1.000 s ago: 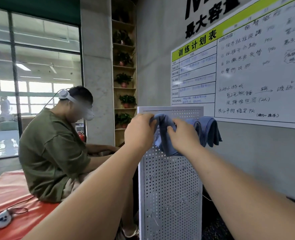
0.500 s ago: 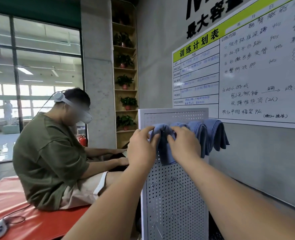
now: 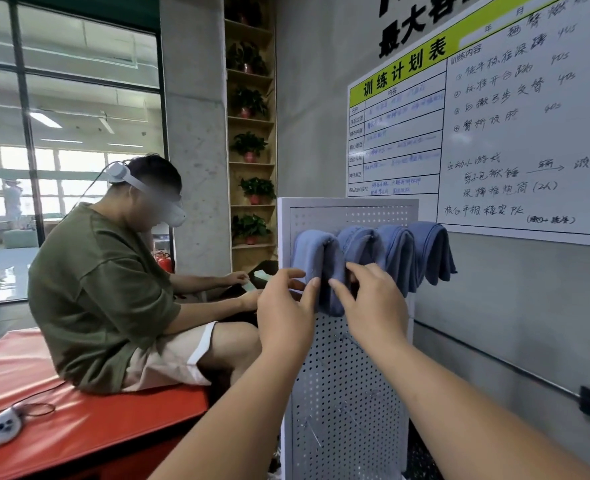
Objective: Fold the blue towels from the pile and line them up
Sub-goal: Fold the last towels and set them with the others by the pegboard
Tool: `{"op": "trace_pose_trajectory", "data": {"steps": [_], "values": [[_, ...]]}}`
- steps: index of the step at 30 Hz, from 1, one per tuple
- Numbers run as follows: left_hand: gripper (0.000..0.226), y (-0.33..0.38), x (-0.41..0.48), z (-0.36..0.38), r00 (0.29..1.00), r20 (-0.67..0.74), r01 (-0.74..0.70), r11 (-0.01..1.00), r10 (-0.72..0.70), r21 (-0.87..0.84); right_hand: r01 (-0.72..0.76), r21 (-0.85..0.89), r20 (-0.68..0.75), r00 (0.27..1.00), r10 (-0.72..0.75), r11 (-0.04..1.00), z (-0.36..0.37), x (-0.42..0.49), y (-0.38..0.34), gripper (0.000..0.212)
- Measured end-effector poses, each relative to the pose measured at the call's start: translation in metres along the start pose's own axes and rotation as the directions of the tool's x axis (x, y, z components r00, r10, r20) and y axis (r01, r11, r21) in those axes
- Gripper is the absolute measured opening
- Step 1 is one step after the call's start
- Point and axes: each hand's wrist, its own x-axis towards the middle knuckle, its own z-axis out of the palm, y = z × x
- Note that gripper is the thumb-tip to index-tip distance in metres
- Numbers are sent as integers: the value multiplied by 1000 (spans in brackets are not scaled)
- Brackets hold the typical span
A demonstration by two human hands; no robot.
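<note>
Four folded blue towels hang side by side in a row across the upper part of a white perforated panel (image 3: pixel 349 375), each draped over so its ends hang down. The leftmost towel (image 3: pixel 316 268) sits between the two hands. The left hand (image 3: pixel 283 313) is at its left edge, fingers apart and fairly straight, one fingertip touching the cloth and the thumb lifted clear. The right hand (image 3: pixel 373 306) lies against its right side, in front of the second towel (image 3: pixel 359 245), with straight fingers resting on the lower fold; it grips nothing. The third towel (image 3: pixel 395 258) and the fourth towel (image 3: pixel 432 251) hang further right, touching each other, the fourth reaching past the panel's right edge.

The leftmost towel hangs just inside the panel's left border, so little bare panel is left on that side. Below the row the holed face is bare down to the floor. Above it a narrow strip runs to the top edge.

Behind and to the right a whiteboard (image 3: pixel 511 140) covers the grey wall. Close on the left a seated person (image 3: pixel 96 289) in a green shirt sits on a red mat (image 3: pixel 78 434), knees near the panel's left side, crowding that flank. A small grey device (image 3: pixel 2 426) with a cord lies on the mat. Further back a tall shelf (image 3: pixel 250 164) holds potted plants.
</note>
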Motion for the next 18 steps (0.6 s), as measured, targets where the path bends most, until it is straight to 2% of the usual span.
{"op": "trace_pose_trajectory", "data": {"steps": [5,9,13,18], "values": [[17,-30,-46,-9,998,33,53,998,-55,41,-38,53,35,999,36,998,-3,-53,20,47],[17,-63,-94,-12,982,112,138,985,-149,100,-80,7,134,988,78,997,4,-110,49,49],[20,-106,-148,-9,920,310,183,963,-239,198,-159,-32,239,957,162,987,16,-175,88,51],[27,-148,-209,-3,844,422,205,927,-330,314,-249,-92,357,896,265,964,21,-248,132,47]]}}
